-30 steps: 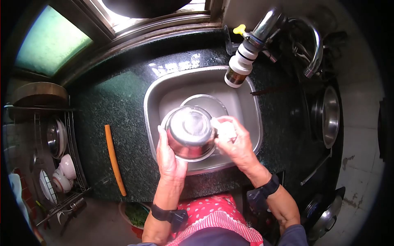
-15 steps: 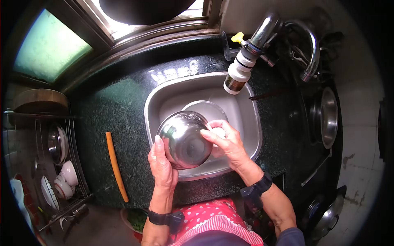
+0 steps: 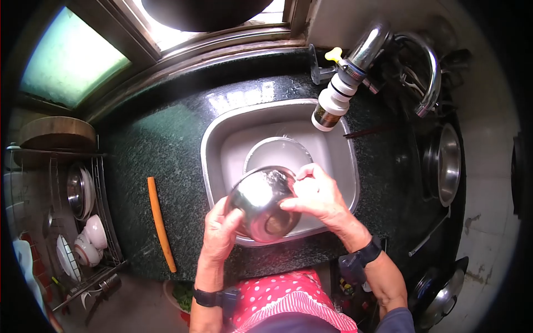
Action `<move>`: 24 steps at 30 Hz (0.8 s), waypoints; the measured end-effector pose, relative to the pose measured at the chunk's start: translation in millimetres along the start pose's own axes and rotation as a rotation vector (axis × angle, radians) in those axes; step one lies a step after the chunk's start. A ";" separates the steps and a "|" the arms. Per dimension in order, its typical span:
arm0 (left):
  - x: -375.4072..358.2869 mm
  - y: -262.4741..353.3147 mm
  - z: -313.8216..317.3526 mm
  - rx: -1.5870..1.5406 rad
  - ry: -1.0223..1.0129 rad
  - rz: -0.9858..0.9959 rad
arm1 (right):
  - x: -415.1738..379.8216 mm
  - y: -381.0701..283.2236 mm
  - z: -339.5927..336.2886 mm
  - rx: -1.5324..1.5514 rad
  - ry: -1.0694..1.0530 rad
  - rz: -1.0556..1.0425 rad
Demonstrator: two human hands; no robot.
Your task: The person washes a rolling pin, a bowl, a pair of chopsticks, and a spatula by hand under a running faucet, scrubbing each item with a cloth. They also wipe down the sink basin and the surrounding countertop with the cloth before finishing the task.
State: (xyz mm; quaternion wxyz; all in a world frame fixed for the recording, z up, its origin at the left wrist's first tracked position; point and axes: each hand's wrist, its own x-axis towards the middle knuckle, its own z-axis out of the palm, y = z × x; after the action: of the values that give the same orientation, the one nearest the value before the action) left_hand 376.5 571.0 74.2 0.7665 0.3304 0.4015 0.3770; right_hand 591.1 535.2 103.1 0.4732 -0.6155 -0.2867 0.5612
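Observation:
A shiny steel bowl [image 3: 261,202] is held tilted over the near part of the sink [image 3: 206,147], its outer base turned toward me. My left hand [image 3: 218,230] grips its left side, thumb on the outside. My right hand [image 3: 322,197] has its thumb on the bowl's right outer wall, with the fingers curled at the rim. A pale patch shows among those fingers, too blurred to make out. Behind the bowl, a round vessel [image 3: 280,151] sits in the sink, partly covered by the bowl.
A faucet with a white filter [image 3: 335,99] reaches over the sink's back right. An orange-brown strip [image 3: 160,225] lies on the dark counter [image 3: 130,183]. Dishes stand in a wire rack [image 3: 100,205] at left; a steel pan [image 3: 448,165] is at right.
Both hands have brought the bowl slightly lower and closer to me, tipping its base further down and right. More of the round vessel in the sink shows.

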 end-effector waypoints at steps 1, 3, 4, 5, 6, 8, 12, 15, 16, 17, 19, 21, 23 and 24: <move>1.3 8.2 1.2 0.067 -0.107 -0.059 | 3.1 1.5 -9.0 -0.151 -0.055 -0.045; 9.8 20.2 -10.2 0.233 -0.328 -0.230 | 7.4 2.9 -16.1 -0.230 -0.163 -0.010; 14.9 22.6 -12.2 0.231 -0.327 -0.232 | 8.2 2.1 -17.5 -0.312 -0.264 0.019; 19.2 23.4 -12.6 0.219 -0.387 -0.305 | 4.2 -6.8 -14.9 -0.356 -0.248 -0.041; 23.1 24.5 -10.2 0.205 -0.448 -0.376 | 6.8 -2.7 -15.8 -0.358 -0.246 -0.038; 21.3 30.7 4.7 0.140 -0.386 -0.368 | 14.2 11.0 -17.4 -0.439 -0.193 -0.292; 18.3 25.0 18.6 0.279 -0.351 -0.402 | 11.7 -1.8 -19.3 -0.093 -0.025 0.194; 17.6 7.0 23.3 0.361 -0.324 -0.278 | 3.0 -6.9 -2.9 -0.315 0.000 -0.125; 18.4 5.1 26.3 0.360 -0.329 -0.279 | -0.1 -6.2 4.7 -0.528 -0.033 -0.427; 19.1 3.6 29.2 0.421 -0.341 -0.229 | 0.2 -1.7 15.5 -0.734 0.006 -0.773; 19.9 1.5 28.8 0.528 -0.362 -0.143 | 2.4 1.2 23.2 -0.753 0.060 -0.812; 19.7 -1.5 27.0 0.539 -0.373 -0.116 | 20.2 3.9 15.4 -0.735 0.070 -0.810; 15.9 1.0 30.0 0.611 -0.430 -0.053 | 44.4 3.7 1.9 -0.747 0.097 -0.843; 10.3 6.5 32.7 0.670 -0.476 -0.019 | 40.9 3.9 1.6 -0.746 0.107 -0.839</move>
State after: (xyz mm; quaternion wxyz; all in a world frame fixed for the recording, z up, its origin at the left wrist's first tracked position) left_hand 406.8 576.3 90.7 0.6912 0.6362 0.3167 0.1314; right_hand 597.2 570.2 82.5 0.4200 -0.6021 -0.6614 0.1537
